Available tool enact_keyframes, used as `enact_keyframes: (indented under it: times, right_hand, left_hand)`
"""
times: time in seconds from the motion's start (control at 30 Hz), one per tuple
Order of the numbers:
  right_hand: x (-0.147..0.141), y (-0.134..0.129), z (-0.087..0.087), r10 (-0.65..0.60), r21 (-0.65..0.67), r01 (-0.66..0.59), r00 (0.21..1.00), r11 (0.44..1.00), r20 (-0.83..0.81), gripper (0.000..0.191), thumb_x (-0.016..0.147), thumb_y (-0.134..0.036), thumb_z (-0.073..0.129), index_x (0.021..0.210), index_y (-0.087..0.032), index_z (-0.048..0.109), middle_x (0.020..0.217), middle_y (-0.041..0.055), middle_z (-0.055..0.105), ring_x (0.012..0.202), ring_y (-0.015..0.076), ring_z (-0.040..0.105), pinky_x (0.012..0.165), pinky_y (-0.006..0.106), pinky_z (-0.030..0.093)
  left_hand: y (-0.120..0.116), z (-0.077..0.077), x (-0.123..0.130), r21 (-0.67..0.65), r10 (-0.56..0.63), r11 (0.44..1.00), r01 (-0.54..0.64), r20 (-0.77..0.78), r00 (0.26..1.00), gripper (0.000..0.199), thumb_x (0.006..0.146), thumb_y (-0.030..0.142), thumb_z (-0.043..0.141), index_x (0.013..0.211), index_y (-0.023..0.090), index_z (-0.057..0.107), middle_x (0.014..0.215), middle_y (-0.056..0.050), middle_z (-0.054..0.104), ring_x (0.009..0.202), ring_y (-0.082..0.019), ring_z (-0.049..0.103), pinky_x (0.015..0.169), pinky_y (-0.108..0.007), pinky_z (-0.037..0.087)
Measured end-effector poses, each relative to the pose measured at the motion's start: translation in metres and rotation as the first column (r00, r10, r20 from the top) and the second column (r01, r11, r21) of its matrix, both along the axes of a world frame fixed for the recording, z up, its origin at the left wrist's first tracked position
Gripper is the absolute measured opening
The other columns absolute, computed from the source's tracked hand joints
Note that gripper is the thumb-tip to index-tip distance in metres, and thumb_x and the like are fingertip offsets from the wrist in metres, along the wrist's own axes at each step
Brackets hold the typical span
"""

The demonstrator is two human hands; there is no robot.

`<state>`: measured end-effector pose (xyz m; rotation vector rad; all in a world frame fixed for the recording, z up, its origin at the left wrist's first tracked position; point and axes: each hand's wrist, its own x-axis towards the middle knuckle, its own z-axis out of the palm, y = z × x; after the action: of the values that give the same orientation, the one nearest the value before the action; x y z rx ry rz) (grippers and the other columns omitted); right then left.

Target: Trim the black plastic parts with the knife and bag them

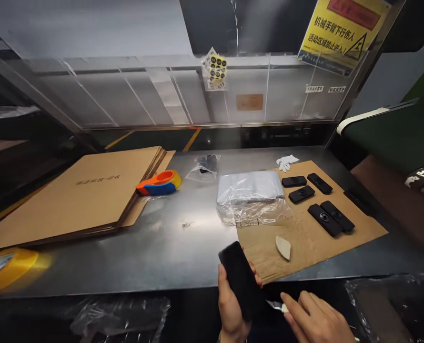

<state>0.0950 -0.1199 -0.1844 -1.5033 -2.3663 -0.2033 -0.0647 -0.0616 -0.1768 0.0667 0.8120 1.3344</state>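
Observation:
My left hand (pixel 230 307) is wrapped round a black rectangular case-like part (pixel 241 278), tilted up in front of me at the table's front edge. In my right hand (pixel 317 317) is a small knife with a pale handle (pixel 285 308). Its metal blade points left, close to the lower right side of the black part; whether it touches cannot be made out. On the brown cardboard sheet (pixel 305 259) beyond lie several similar black parts (pixel 301 194), some with a round mark. A cream wedge-shaped piece (pixel 283 248) rests on the same sheet, nearer to my hands.
A stack of flat cardboard (pixel 101 186) lies at left, with an orange and blue tape dispenser (pixel 158 184) beside it. Yellow tape roll (pixel 8 269) is at the front left. Plastic-wrapped white sheets (pixel 251 188), a small clear bag (pixel 206 166) and a white glove (pixel 287 162) lie farther back.

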Motion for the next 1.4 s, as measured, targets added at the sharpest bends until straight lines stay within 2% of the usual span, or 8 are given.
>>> enact_keyframes:
  times: [0.1,0.27,0.5,0.8,1.13,1.33,1.4]
  right_hand:
    - [-0.002,0.0,0.008,0.009,-0.037,-0.009,1.0,0.999,0.002,0.033,0.092,-0.025,0.032,0.104,-0.02,0.062,0.063,0.0021,0.056,0.053,0.0115,0.055,0.048,0.02,0.041]
    - [-0.004,-0.001,0.009,0.033,-0.073,-0.032,0.999,0.997,0.017,0.031,0.092,-0.025,0.033,0.104,-0.019,0.061,0.063,0.0022,0.055,0.053,0.0115,0.054,0.048,0.02,0.04]
    - [-0.01,0.005,0.013,0.062,-0.03,-0.061,0.998,0.998,0.015,0.037,0.093,-0.025,0.028,0.097,-0.018,0.064,0.059,0.0019,0.054,0.05,0.0111,0.053,0.046,0.02,0.039]
    - [-0.011,0.006,0.016,0.047,-0.051,-0.046,0.999,0.998,0.021,0.039,0.094,-0.026,0.026,0.094,-0.018,0.064,0.058,0.0013,0.053,0.049,0.011,0.053,0.044,0.02,0.038]
    - [-0.01,0.007,0.014,0.031,-0.007,-0.031,0.998,0.999,0.046,0.038,0.093,-0.023,0.027,0.095,-0.017,0.064,0.058,0.0019,0.053,0.05,0.0119,0.052,0.047,0.023,0.036]
    - [-0.004,0.01,0.015,0.055,-0.088,-0.061,0.996,0.994,-0.067,0.033,0.093,-0.022,0.028,0.103,-0.015,0.06,0.061,0.001,0.054,0.052,0.0116,0.052,0.048,0.023,0.035]
    - [-0.002,0.011,0.014,0.046,-0.111,-0.058,0.994,0.992,-0.104,0.032,0.094,-0.021,0.028,0.099,-0.015,0.059,0.06,0.0002,0.055,0.052,0.0112,0.052,0.048,0.024,0.035]
  left_hand:
    - [-0.001,-0.003,0.0,0.01,-0.003,1.0,0.003,0.004,1.0,0.046,0.079,0.054,0.044,0.101,0.017,0.06,0.066,-0.004,0.061,0.051,-0.015,0.055,0.05,-0.026,0.045]
    - [-0.002,-0.004,0.0,0.026,-0.016,1.0,0.016,-0.011,1.0,0.051,0.078,0.056,0.042,0.072,0.011,0.064,0.062,-0.006,0.06,0.052,-0.015,0.055,0.052,-0.027,0.047]
    - [-0.001,-0.003,-0.002,0.072,-0.005,0.997,0.009,-0.057,0.998,0.052,0.082,0.054,0.036,0.074,0.011,0.064,0.065,-0.006,0.06,0.054,-0.016,0.055,0.053,-0.027,0.046]
    - [-0.002,-0.005,0.0,0.121,0.012,0.993,0.001,-0.106,0.994,0.05,0.083,0.054,0.033,0.072,0.014,0.062,0.066,-0.006,0.06,0.054,-0.015,0.054,0.051,-0.026,0.044]
    - [-0.003,-0.008,0.0,0.068,-0.003,0.998,0.011,-0.119,0.993,0.05,0.082,0.054,0.038,0.074,0.012,0.064,0.064,-0.007,0.062,0.054,-0.016,0.056,0.052,-0.027,0.046]
    - [0.001,-0.005,-0.001,-0.019,-0.057,0.998,0.055,-0.099,0.993,0.053,0.08,0.056,0.039,0.071,0.01,0.064,0.062,-0.007,0.063,0.053,-0.015,0.057,0.051,-0.026,0.046]
    - [0.003,-0.005,-0.002,-0.047,-0.078,0.996,0.074,-0.104,0.992,0.054,0.08,0.057,0.039,0.07,0.01,0.064,0.06,-0.007,0.063,0.051,-0.015,0.057,0.05,-0.025,0.045]
